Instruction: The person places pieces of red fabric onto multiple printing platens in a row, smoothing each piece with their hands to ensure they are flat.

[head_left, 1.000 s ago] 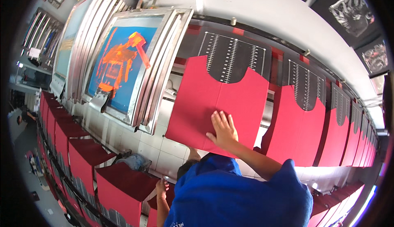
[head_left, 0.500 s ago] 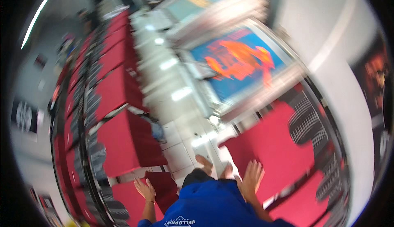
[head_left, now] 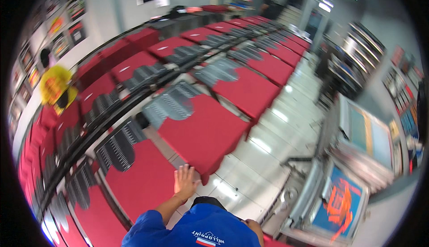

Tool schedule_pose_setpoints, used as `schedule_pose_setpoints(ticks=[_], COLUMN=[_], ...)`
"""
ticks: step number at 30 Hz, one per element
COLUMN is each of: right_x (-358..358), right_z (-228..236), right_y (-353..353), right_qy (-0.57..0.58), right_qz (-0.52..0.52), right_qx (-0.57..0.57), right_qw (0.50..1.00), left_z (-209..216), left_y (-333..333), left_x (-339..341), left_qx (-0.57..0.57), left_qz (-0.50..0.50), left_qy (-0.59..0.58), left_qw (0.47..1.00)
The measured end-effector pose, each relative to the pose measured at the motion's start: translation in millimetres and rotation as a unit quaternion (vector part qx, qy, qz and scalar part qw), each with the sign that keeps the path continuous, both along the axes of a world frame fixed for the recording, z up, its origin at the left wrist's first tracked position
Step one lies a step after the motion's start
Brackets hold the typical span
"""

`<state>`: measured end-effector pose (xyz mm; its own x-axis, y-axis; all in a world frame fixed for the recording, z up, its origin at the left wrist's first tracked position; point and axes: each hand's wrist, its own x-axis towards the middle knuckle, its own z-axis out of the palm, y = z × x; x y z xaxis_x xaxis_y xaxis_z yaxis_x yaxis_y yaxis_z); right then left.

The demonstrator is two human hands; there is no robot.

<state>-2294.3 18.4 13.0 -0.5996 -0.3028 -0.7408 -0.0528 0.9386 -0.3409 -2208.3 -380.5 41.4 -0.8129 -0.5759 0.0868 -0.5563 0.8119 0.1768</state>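
My left hand [head_left: 185, 183] is open, its fingers spread, at the near corner of a red garment [head_left: 201, 126] laid flat over a board. Whether the palm touches the cloth I cannot tell. Another red garment [head_left: 143, 171] lies on the board beside my left forearm. My right hand [head_left: 254, 227] shows only in part, low beside my blue shirt, and its fingers are hidden. Grey boards with rows of pale marks [head_left: 118, 148] extend beyond the garments' inner ends.
A black rail [head_left: 134, 97] divides two long rows of red-covered boards. To my right, a framed screen with blue mesh [head_left: 328, 198] carries orange smears, near other stacked frames [head_left: 362, 157]. A tiled aisle [head_left: 263, 144] runs between. A person in yellow [head_left: 56, 86] stands across the rows; another person [head_left: 270, 6] is far back.
My view has swung left, so the rows now fill the middle and the screens sit at the right. My right hand, earlier spread over a red garment, is now low by my side.
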Motion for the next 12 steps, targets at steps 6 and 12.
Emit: schedule_pose_setpoints(ticks=[6,12], right_x=[-102,-124], right_z=[6,3], right_y=[-132,-247], right_qy=[-0.165,-0.2], right_qz=[0.395,0.607], right_qx=[0.11,0.121], right_qw=[0.897,0.76], left_z=[10,0], left_y=[-14,-7], left_x=[-33,35], left_qx=[0.086,0.079], left_qz=[0.114,0.297], left_qy=[0.075,0.133], left_qw=[0.987,0.942])
